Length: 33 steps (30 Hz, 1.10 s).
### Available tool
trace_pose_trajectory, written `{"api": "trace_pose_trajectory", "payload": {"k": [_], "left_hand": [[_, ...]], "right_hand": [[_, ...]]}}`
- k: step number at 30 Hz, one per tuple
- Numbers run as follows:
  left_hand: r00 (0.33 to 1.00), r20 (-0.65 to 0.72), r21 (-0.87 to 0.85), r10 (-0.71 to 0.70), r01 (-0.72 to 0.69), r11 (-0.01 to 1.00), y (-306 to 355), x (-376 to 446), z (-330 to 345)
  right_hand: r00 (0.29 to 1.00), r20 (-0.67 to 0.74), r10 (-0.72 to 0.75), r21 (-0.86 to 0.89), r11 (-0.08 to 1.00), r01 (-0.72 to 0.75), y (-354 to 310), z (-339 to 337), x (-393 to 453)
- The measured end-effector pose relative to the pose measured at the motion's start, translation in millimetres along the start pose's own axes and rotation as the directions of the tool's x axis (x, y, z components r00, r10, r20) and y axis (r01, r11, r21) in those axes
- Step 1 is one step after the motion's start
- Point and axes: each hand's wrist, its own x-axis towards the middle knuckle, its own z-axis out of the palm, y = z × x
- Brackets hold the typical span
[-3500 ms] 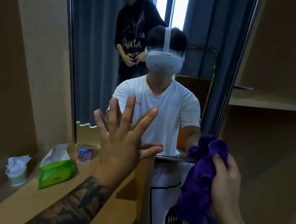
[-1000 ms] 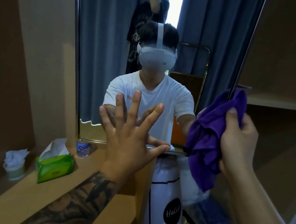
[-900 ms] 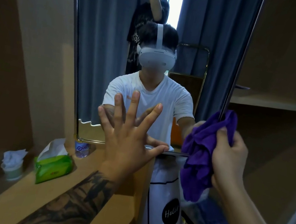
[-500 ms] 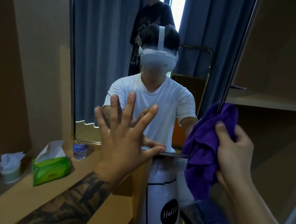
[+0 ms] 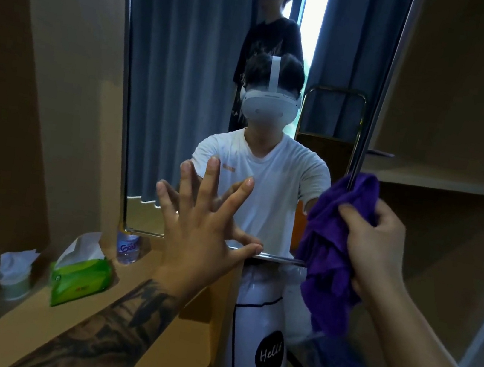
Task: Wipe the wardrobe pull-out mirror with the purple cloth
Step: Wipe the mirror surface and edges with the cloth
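Purple cloth point(image 5: 330, 253) bunched in right hand point(image 5: 378, 251), at mirror's right edge, low down.

Near to far: left hand point(image 5: 201, 234) w/ fingers spread flat on lower glass of pull-out mirror point(image 5: 187, 81), bracing it; right hand clenched round cloth, pressed to frame edge. Bench point(image 5: 35, 319) at left carries green tissue pack point(image 5: 79, 278), cup point(image 5: 14, 281), water bottle point(image 5: 128, 248). Progress: prob. early to mid; only lower right corner under cloth, upper and left glass look unwiped, can't confirm streaks.
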Motion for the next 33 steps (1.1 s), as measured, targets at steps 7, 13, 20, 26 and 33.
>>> {"api": "trace_pose_trajectory", "payload": {"k": [7,13,20,26,33], "left_hand": [[0.999,0.032,-0.022,-0.027,0.028,0.999,0,4,-5],[0.995,0.078,-0.036,-0.054,0.057,0.998,6,6,-12],[0.988,0.125,-0.098,-0.089,0.101,0.990,9,19,-30],[1.000,0.028,-0.073,0.000,0.002,0.997,18,73,-58],[0.998,0.065,-0.034,-0.010,0.012,0.999,33,96,-56]], "right_hand": [[0.974,-0.074,-0.216,-0.181,0.963,0.200,-30,5,26],[0.976,-0.030,-0.216,-0.213,0.955,0.205,-40,1,37],[0.971,-0.042,-0.236,-0.202,0.954,0.223,-25,4,19],[0.971,-0.036,-0.236,-0.196,0.955,0.224,-42,1,31],[0.988,-0.006,-0.155,-0.174,0.973,0.152,-12,-1,11]]}}
